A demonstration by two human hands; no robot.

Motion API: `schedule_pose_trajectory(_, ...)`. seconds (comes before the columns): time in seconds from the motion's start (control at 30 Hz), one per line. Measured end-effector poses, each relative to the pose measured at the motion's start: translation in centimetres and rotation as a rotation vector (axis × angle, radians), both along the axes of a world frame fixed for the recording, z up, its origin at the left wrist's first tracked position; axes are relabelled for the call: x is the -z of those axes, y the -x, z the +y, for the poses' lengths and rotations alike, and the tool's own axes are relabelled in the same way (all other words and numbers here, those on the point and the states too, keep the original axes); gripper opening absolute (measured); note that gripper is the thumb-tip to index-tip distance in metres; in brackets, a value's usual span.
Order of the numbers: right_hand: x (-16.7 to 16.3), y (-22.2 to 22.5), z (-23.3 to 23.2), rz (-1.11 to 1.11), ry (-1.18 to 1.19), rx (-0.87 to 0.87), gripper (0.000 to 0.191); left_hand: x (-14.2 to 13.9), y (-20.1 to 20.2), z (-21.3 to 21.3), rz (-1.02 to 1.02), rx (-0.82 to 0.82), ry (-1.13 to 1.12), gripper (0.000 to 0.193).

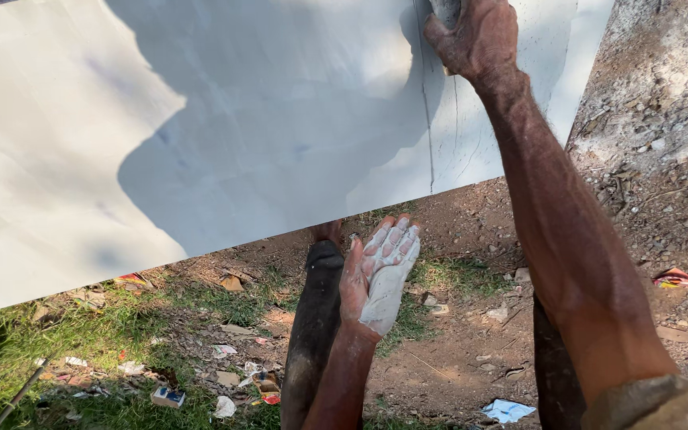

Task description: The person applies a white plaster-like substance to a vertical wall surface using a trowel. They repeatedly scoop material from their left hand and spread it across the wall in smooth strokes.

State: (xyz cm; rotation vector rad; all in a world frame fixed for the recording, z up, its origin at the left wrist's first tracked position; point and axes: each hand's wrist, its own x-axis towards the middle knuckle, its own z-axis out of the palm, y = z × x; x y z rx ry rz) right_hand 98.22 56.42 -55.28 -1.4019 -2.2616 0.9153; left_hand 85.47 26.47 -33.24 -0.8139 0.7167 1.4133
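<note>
A large white board (201, 119) fills the upper part of the head view, tilted, with a thin vertical line and faint scratches near its right end. My right hand (475, 36) reaches up onto the board's top right area, closed around a small grey tool that is mostly hidden by the fingers. My left hand (377, 279) hovers below the board's lower edge, palm up and fingers apart, with a patch of white putty spread over the palm and fingers.
Below lies bare brown soil with grass patches (81, 342), scattered paper litter (507, 410) and a small carton (167, 396). My dark trouser legs (312, 334) stand on the ground. A rough gravelly surface (662, 119) rises at the right.
</note>
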Motion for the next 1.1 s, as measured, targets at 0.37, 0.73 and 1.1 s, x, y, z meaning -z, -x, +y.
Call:
schedule_pose_trajectory(0.37,-5.7,-5.5,-11.5,-0.468,0.456,-0.053,0.088,-3.2,2.2,0.4,0.044,0.053,-0.077,0.087)
schedule_pose_trajectory(0.73,-14.1,-16.1,-31.0,-0.123,0.879,0.032,0.081,1.3,-0.3,-6.3,0.317,0.340,-0.041,0.085)
schedule_pose_trajectory(1.1,-30.6,-24.0,-26.2,1.571,1.537,0.545,0.069,-1.4,-13.4,2.7,-0.450,0.070,-0.408,0.085)
